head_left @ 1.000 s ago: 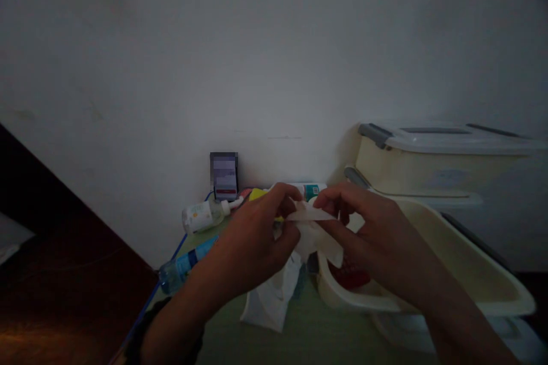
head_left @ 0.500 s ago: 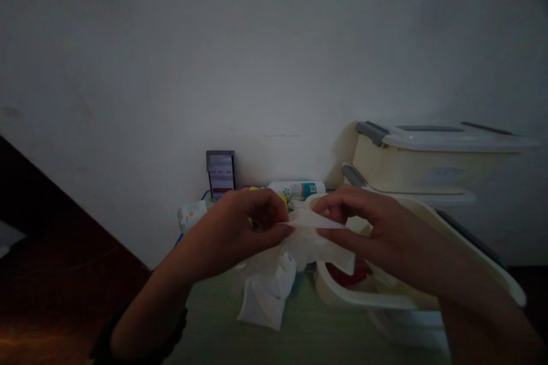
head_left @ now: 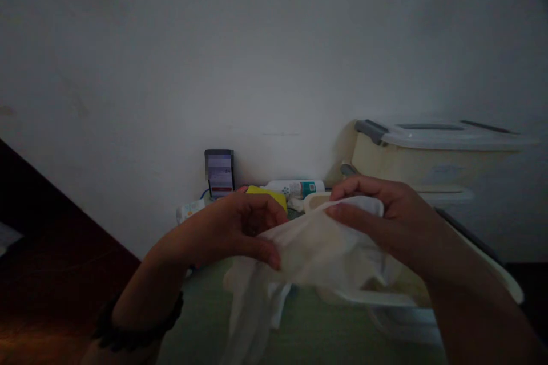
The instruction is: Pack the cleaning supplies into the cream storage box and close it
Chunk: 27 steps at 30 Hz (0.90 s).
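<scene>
My left hand (head_left: pixel 233 231) and my right hand (head_left: pixel 385 222) both pinch the top edge of a thin white glove (head_left: pixel 317 254), stretched between them above a small pale green table (head_left: pixel 299 331). The glove's loose end hangs down toward the tabletop at the lower left. A dark band circles my left wrist. Behind the glove lies a cream plastic tub (head_left: pixel 483 265), tilted on its side, partly hidden by my right hand.
Against the white wall stand a small box (head_left: pixel 219 172), a yellow object (head_left: pixel 269 194), a lying white tube (head_left: pixel 295 187) and a lying white bottle (head_left: pixel 188 210). Stacked cream bins with a clear lid (head_left: pixel 445 145) stand at the right. Dark wood floor lies to the left.
My hands have drawn apart and spread the bunched white material wider; my right hand rose a little. The view shifted slightly, and the blue-labelled bottle at the left is out of sight.
</scene>
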Motion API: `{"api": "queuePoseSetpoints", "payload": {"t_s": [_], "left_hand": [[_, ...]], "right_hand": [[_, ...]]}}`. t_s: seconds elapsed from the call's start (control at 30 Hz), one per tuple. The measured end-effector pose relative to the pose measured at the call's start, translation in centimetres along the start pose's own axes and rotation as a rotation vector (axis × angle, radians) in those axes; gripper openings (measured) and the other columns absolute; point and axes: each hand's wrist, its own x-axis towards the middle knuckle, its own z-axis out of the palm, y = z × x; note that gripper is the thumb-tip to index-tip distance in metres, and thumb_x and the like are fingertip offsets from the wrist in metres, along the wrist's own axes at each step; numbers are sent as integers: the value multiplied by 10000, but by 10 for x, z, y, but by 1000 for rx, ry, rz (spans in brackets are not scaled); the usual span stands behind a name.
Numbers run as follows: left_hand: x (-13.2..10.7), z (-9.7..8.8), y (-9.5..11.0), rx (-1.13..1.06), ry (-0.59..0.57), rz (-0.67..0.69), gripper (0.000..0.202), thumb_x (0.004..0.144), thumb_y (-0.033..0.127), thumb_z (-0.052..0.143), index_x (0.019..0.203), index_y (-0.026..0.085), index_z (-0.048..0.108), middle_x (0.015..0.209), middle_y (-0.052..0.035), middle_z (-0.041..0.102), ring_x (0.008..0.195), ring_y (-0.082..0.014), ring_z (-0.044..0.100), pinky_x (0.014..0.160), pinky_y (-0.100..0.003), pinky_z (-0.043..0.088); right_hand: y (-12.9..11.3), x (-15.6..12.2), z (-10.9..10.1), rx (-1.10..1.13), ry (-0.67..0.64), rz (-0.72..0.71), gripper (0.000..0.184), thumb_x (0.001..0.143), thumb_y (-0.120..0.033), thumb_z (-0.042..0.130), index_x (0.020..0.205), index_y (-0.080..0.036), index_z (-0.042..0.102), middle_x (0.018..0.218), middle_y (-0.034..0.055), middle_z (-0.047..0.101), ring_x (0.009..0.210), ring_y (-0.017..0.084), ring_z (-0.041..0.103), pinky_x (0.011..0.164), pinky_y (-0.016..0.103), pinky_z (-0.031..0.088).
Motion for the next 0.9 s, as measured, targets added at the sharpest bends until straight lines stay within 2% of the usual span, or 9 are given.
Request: {"api": "queuePoseSetpoints", "payload": {"t_s": [0.1,0.17,0.23,0.33,0.47,0.57,0.7,0.83,0.9], "left_hand": [[-2,-3,3,174,-24,7,186,699,205,725,845,170,615,786,26,610,734,-121,560,636,-205,446],[-3,-5,4,349,-1,65,107,772,260,665,807,167,626,754,26,584,708,-114,537,611,-194,425],[-4,-8,4,441,29,118,133,831,288,589,794,163,615,763,18,575,710,-119,535,610,-201,418],[-6,-12,3,463,63,128,134,864,282,524,836,165,584,844,1,582,760,-136,551,646,-225,435],[-6,-6,0,541,11,140,142,863,301,553,925,173,553,902,-3,582,843,-144,553,734,-243,447],[-2,5,0,552,25,167,204,851,347,589,950,176,539,906,1,596,855,-139,567,755,-241,450],[2,13,0,599,131,158,210,866,388,562,873,177,558,809,15,608,746,-124,569,657,-224,442],[-4,3,1,561,201,149,183,849,357,594,812,181,559,787,20,614,736,-124,578,660,-224,453],[-9,-4,2,508,218,152,159,844,335,602,818,186,554,816,15,628,756,-130,594,669,-229,469]], "right_hand": [[3,-2,-5,48,-57,88,275,718,-460,698,825,-226,601,525,-54,578,357,85,529,302,154,385],[5,-3,-7,40,-96,64,301,699,-433,726,909,-249,614,650,-37,631,389,84,553,324,168,423],[6,-2,-9,34,-115,6,347,694,-353,749,1004,-274,614,824,-18,660,476,83,595,386,174,472],[4,0,-8,118,-108,-19,367,704,-269,739,1044,-266,601,912,-6,670,577,95,631,465,186,514],[3,1,3,140,-85,35,271,708,-330,726,924,-227,598,686,-27,649,470,87,559,388,180,432],[4,0,14,37,-37,-21,227,714,-362,719,850,-228,596,592,-53,577,458,76,500,377,170,367],[5,-1,18,-68,-40,-86,188,751,-340,691,870,-249,577,696,-54,596,531,76,532,436,177,413],[5,-1,11,-223,-123,-37,242,764,-334,672,976,-268,575,818,-30,623,601,99,591,445,190,434],[5,-1,7,-293,-172,-30,176,795,-336,633,945,-253,593,793,-23,625,611,106,601,465,203,436]]}}
